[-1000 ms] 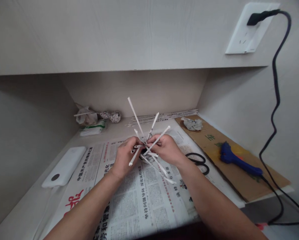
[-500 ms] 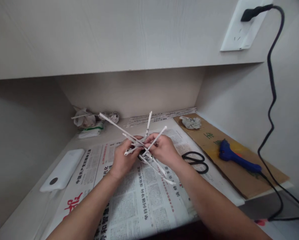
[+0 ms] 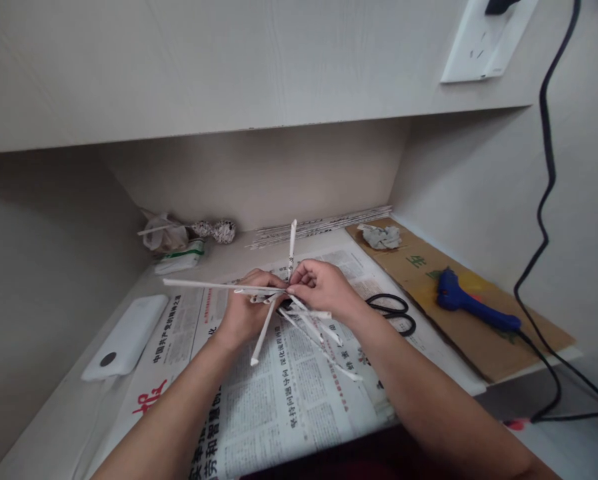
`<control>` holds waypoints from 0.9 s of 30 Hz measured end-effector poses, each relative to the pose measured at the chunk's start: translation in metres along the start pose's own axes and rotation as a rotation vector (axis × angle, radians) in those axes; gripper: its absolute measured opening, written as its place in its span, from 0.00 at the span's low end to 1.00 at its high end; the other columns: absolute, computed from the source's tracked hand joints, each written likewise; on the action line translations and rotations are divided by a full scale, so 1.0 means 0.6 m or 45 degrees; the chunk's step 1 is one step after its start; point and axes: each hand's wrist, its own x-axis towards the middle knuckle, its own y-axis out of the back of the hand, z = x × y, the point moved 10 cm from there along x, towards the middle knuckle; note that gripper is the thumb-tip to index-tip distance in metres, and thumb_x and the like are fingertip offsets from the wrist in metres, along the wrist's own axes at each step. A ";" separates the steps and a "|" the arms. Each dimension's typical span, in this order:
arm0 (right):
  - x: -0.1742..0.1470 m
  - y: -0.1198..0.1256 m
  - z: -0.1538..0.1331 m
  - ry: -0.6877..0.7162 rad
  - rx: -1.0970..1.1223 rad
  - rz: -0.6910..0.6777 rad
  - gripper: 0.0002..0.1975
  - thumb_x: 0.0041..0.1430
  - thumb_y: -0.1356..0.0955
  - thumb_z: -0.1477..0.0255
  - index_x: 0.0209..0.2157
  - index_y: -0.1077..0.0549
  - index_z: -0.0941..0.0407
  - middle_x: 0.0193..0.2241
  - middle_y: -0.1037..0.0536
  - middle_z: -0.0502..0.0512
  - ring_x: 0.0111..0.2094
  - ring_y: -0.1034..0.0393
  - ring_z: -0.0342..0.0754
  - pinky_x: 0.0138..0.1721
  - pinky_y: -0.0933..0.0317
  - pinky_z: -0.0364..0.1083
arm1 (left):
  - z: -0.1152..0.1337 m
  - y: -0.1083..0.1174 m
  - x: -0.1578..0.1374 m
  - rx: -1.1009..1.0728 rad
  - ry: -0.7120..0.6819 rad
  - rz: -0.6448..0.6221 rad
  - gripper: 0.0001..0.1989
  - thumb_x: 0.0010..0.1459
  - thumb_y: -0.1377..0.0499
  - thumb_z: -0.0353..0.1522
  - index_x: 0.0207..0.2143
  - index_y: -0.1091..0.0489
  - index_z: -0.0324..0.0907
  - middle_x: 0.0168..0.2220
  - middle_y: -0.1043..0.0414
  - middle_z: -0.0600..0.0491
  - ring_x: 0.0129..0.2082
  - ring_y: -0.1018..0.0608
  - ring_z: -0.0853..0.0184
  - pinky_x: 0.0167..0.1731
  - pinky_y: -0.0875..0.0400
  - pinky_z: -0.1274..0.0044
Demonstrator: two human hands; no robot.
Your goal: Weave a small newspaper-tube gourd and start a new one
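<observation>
Between my two hands is a bundle of rolled newspaper sticks, its thin white tubes fanning out in several directions from one centre. My left hand is closed around the left side of that centre, its fingertips partly hidden by the tubes. One long tube juts out to the left across it. My right hand pinches at the right of the centre, near a tube that points away from me. Underneath lies a spread newspaper.
Black-handled scissors lie right of my hands. Beyond them, a blue glue gun and crumpled paper rest on cardboard. A white power bank is at left; more paper sticks lie at the back.
The bundle has turned between my hands: the long tube now points nearly level to the left, and another points toward me. My right hand's fingers have shifted to the centre.
</observation>
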 end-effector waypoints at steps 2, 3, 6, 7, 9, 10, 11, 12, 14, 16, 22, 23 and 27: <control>-0.002 0.006 -0.008 0.004 -0.044 0.008 0.04 0.49 0.29 0.71 0.28 0.28 0.55 0.22 0.28 0.48 0.24 0.34 0.41 0.25 0.42 0.40 | 0.009 0.002 0.000 0.020 0.013 -0.021 0.05 0.53 0.37 0.33 0.27 0.27 0.42 0.26 0.26 0.53 0.28 0.24 0.66 0.30 0.32 0.75; -0.004 0.009 -0.011 -0.009 -0.056 0.008 0.04 0.49 0.29 0.70 0.28 0.27 0.56 0.22 0.27 0.48 0.24 0.34 0.41 0.24 0.43 0.40 | 0.015 0.005 0.000 0.034 0.009 -0.015 0.06 0.53 0.38 0.33 0.26 0.28 0.42 0.26 0.26 0.53 0.28 0.25 0.66 0.30 0.32 0.76; -0.012 0.008 -0.012 -0.132 -0.001 -0.070 0.08 0.50 0.29 0.67 0.27 0.28 0.56 0.22 0.26 0.50 0.23 0.34 0.42 0.23 0.43 0.40 | 0.026 0.009 -0.001 0.110 -0.033 -0.005 0.07 0.54 0.39 0.33 0.23 0.29 0.41 0.25 0.28 0.53 0.27 0.26 0.66 0.29 0.34 0.76; -0.015 0.002 -0.010 -0.179 0.052 -0.128 0.09 0.50 0.28 0.66 0.28 0.28 0.57 0.23 0.26 0.51 0.23 0.33 0.42 0.22 0.42 0.41 | 0.026 0.008 -0.001 0.143 -0.042 -0.005 0.07 0.54 0.40 0.32 0.23 0.29 0.41 0.24 0.28 0.53 0.27 0.27 0.66 0.29 0.35 0.76; -0.020 -0.010 -0.006 -0.230 0.160 -0.229 0.10 0.50 0.27 0.66 0.31 0.28 0.57 0.24 0.24 0.52 0.23 0.31 0.43 0.23 0.40 0.41 | 0.019 0.006 -0.001 0.186 -0.030 -0.006 0.07 0.54 0.40 0.32 0.24 0.29 0.41 0.24 0.28 0.53 0.27 0.27 0.66 0.29 0.35 0.76; -0.021 -0.013 -0.005 -0.230 0.199 -0.253 0.10 0.50 0.27 0.67 0.32 0.28 0.56 0.24 0.24 0.51 0.24 0.30 0.43 0.23 0.39 0.41 | 0.013 0.005 -0.001 0.181 -0.007 -0.008 0.07 0.53 0.39 0.32 0.24 0.29 0.41 0.24 0.28 0.53 0.27 0.27 0.66 0.29 0.35 0.76; -0.020 -0.015 -0.004 -0.217 0.224 -0.264 0.09 0.50 0.28 0.68 0.33 0.29 0.56 0.24 0.24 0.51 0.23 0.30 0.43 0.24 0.39 0.41 | 0.005 0.005 -0.001 0.154 0.024 -0.010 0.07 0.53 0.38 0.32 0.24 0.28 0.41 0.24 0.28 0.53 0.27 0.26 0.66 0.29 0.35 0.76; -0.020 -0.015 -0.004 -0.198 0.241 -0.268 0.09 0.51 0.28 0.69 0.33 0.29 0.56 0.24 0.24 0.50 0.23 0.31 0.43 0.23 0.40 0.41 | -0.003 0.003 -0.001 0.112 0.057 -0.020 0.07 0.53 0.38 0.33 0.23 0.28 0.41 0.24 0.28 0.53 0.26 0.26 0.66 0.29 0.35 0.76; -0.018 -0.019 -0.002 -0.168 0.263 -0.292 0.08 0.52 0.29 0.70 0.34 0.29 0.56 0.22 0.25 0.48 0.21 0.33 0.41 0.22 0.42 0.40 | -0.014 -0.001 0.000 0.018 0.111 -0.051 0.08 0.52 0.37 0.34 0.23 0.28 0.40 0.24 0.26 0.53 0.26 0.25 0.66 0.29 0.34 0.76; -0.018 -0.023 0.000 -0.155 0.262 -0.338 0.08 0.52 0.29 0.70 0.35 0.30 0.56 0.21 0.27 0.46 0.19 0.36 0.40 0.20 0.46 0.39 | -0.018 -0.003 0.001 -0.051 0.133 -0.084 0.08 0.53 0.37 0.34 0.24 0.27 0.40 0.25 0.25 0.52 0.27 0.24 0.66 0.30 0.33 0.76; -0.020 -0.021 -0.001 -0.137 0.116 -0.391 0.04 0.54 0.32 0.75 0.34 0.31 0.55 0.19 0.30 0.44 0.19 0.38 0.39 0.20 0.48 0.38 | -0.002 -0.010 0.003 -0.167 0.097 -0.141 0.08 0.54 0.37 0.34 0.25 0.29 0.40 0.27 0.25 0.52 0.28 0.24 0.67 0.30 0.33 0.77; -0.020 -0.020 -0.002 -0.130 0.090 -0.398 0.04 0.55 0.32 0.75 0.34 0.31 0.55 0.19 0.30 0.45 0.19 0.38 0.39 0.21 0.47 0.39 | -0.004 -0.011 0.003 -0.198 0.114 -0.130 0.08 0.54 0.37 0.33 0.24 0.30 0.40 0.28 0.25 0.52 0.29 0.24 0.67 0.31 0.32 0.77; -0.024 -0.016 0.002 -0.141 0.089 -0.415 0.04 0.55 0.32 0.73 0.35 0.30 0.55 0.21 0.27 0.47 0.21 0.35 0.41 0.22 0.43 0.40 | -0.019 -0.020 -0.002 -0.308 0.189 -0.088 0.10 0.54 0.37 0.34 0.24 0.32 0.40 0.30 0.25 0.51 0.30 0.24 0.66 0.32 0.31 0.76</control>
